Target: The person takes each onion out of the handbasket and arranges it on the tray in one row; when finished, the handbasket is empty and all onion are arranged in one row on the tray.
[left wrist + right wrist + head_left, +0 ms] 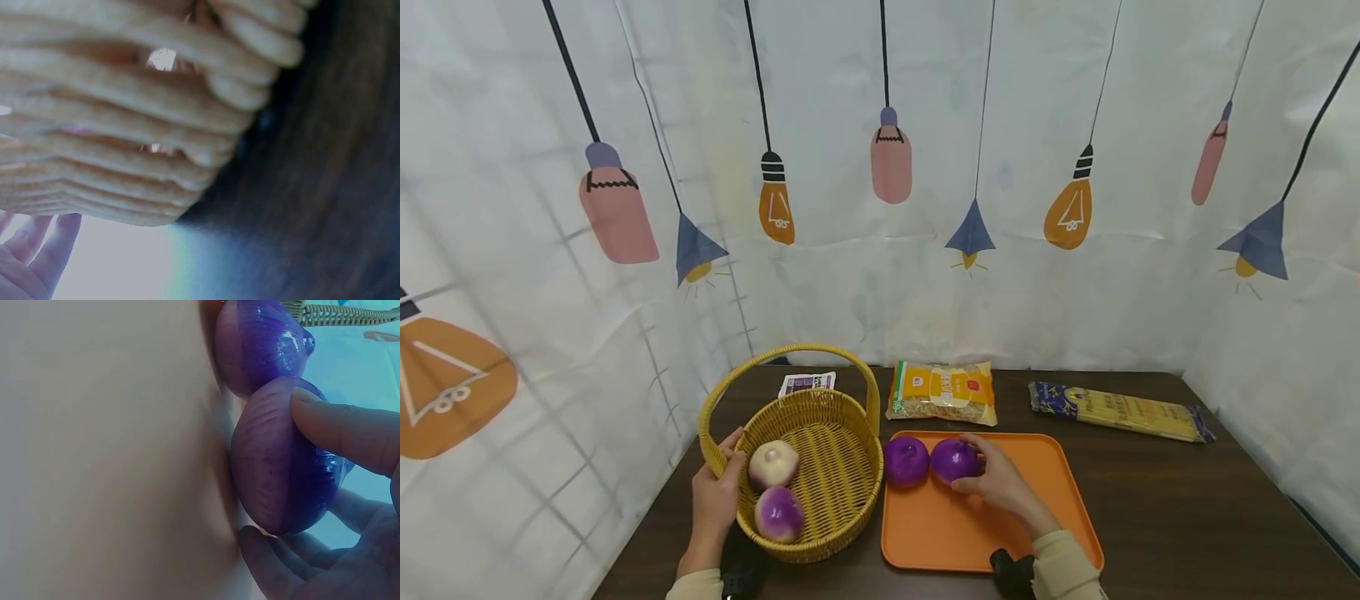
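R hand (996, 479) is grasping the held purple onion (953, 460), thumb on one side, fingers curling round the other; the gap's only as wide as the onion. It's sitting on the orange tray (955, 537), upper L part, just beside the 2nd purple onion (906, 462).

L hand (717, 492) is gripping the basket (835, 467) at its L rim, nr the handle base, w/ fingers lying along the outside.

Count: 4 onions tot., 2 on tray, 2 lying in basket: 1 whitish onion (773, 464), 1 purple-and-white onion (780, 514). Also 3 pkgs at back: sm. printed packet (807, 382), yellow bag (942, 392), long flat pack (1120, 411).

Textures: onions are looking round & glossy, w/ fine ribbing on the held one; basket's yellow, round, woven, w/ arched handle; tray's smooth, rounded corners; table (1180, 500) is showing dk wood grain.
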`<move>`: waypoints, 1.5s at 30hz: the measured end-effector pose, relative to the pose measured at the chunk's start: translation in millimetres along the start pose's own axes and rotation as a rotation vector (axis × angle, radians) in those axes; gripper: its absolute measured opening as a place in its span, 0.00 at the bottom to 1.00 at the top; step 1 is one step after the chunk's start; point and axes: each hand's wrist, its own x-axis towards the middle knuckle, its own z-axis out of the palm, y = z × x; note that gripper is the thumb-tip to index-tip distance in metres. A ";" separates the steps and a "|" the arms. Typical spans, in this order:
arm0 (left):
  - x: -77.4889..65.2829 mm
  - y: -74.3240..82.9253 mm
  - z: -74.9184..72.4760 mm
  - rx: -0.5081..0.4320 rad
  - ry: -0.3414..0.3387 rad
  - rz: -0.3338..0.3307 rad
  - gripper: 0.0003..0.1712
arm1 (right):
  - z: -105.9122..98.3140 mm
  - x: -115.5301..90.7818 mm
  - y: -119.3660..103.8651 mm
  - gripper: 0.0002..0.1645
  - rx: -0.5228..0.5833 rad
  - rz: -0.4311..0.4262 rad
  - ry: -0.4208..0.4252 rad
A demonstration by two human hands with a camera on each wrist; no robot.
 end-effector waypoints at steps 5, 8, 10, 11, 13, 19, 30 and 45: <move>-0.1 -0.3 0.1 0.010 -0.005 -0.001 0.21 | -0.4 -0.7 -0.6 0.45 0.014 0.007 -0.007; 0.2 -1.2 0.2 0.016 -0.002 0.002 0.21 | -0.4 -1.0 -1.0 0.46 0.011 0.019 -0.004; 0.5 -1.6 0.2 0.014 0.000 0.003 0.20 | -0.5 -1.1 -1.2 0.47 0.005 0.027 -0.001; 0.5 -1.6 0.2 0.016 0.000 0.006 0.20 | -0.6 -1.1 -1.2 0.47 0.002 0.028 -0.001; 0.7 -1.7 0.3 0.013 0.001 0.008 0.20 | -1.1 -1.4 -1.4 0.47 -0.004 0.030 -0.001; 0.3 -1.8 1.0 0.015 0.003 0.008 0.20 | -2.4 -2.4 -0.7 0.48 -0.021 0.036 -0.008; 0.2 -1.2 1.1 0.023 0.018 0.016 0.20 | -1.7 -0.6 0.9 0.48 -0.004 0.025 -0.008; 0.9 -1.0 1.4 0.019 0.007 0.022 0.18 | -11.6 -4.3 -4.2 0.43 -0.036 0.071 0.006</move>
